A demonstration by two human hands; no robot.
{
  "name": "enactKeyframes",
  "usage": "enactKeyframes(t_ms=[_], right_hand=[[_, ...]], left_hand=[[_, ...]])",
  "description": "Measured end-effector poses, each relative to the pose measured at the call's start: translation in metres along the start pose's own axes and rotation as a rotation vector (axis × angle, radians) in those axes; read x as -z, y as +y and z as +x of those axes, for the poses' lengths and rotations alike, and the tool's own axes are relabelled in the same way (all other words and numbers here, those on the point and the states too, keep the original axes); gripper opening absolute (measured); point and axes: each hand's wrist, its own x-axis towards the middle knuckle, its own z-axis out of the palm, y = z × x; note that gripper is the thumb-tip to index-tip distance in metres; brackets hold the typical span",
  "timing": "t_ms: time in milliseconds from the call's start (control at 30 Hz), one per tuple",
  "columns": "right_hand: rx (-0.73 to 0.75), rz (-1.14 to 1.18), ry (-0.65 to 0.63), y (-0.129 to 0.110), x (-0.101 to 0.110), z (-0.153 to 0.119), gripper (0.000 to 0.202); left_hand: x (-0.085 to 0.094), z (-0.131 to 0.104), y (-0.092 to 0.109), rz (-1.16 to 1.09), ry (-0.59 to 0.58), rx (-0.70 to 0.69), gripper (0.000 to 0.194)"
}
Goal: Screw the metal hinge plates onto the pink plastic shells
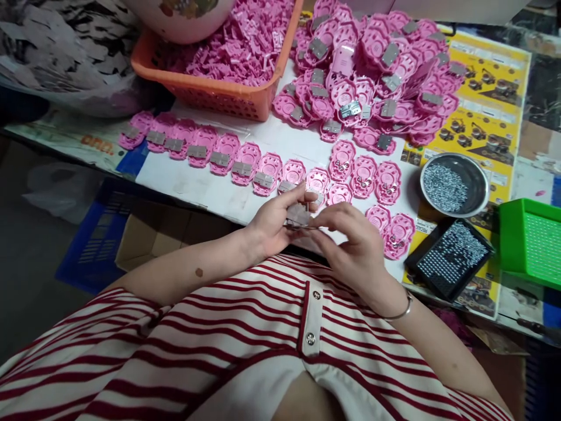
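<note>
Several thin grey metal plates (298,215) lie in my left hand (278,217), its fingers curled round them. My right hand (348,234) pinches at the right edge of these plates with thumb and forefinger; whether it has one plate or several is too small to tell. Just beyond my hands runs a slanting row of pink plastic casings (248,158), most with a grey plate on the lower part. Nearer my right hand, further pink casings (363,175) carry small shiny metal parts instead of plates.
Behind the row stands an orange basket (219,96) of small pink parts, beside a large heap of pink casings (377,76). At right are a metal bowl (480,196) of screws, a black tray (432,266) with screws and a green tray (512,234).
</note>
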Motion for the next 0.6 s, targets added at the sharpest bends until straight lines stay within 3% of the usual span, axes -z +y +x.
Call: enactKeyframes(t_ms=[67, 133, 267, 367, 500, 600], right_hand=[[-0.09, 0.124, 0.126, 0.003, 0.007, -0.002, 0.002], [-0.083, 0.123, 0.169, 0.01, 0.013, -0.006, 0.004], [0.071, -0.042, 0.096, 0.026, 0.021, -0.014, 0.019], [0.118, -0.118, 0.05, 0.032, 0.027, -0.02, 0.025], [0.101, -0.17, -0.139, 0.023, 0.032, -0.026, 0.041], [0.114, -0.355, -0.194, 0.015, 0.033, -0.031, 0.035]], left_hand=[[0.002, -0.001, -0.001, 0.077, -0.026, 0.049, 0.024], [0.003, -0.004, -0.002, 0.154, -0.067, 0.116, 0.021], [0.004, -0.009, -0.002, 0.238, -0.159, 0.168, 0.023], [0.004, -0.011, -0.004, 0.336, -0.133, 0.112, 0.013], [0.002, -0.013, -0.01, 0.493, -0.064, 0.003, 0.008], [-0.001, -0.014, -0.016, 0.55, -0.087, 0.011, 0.009]])
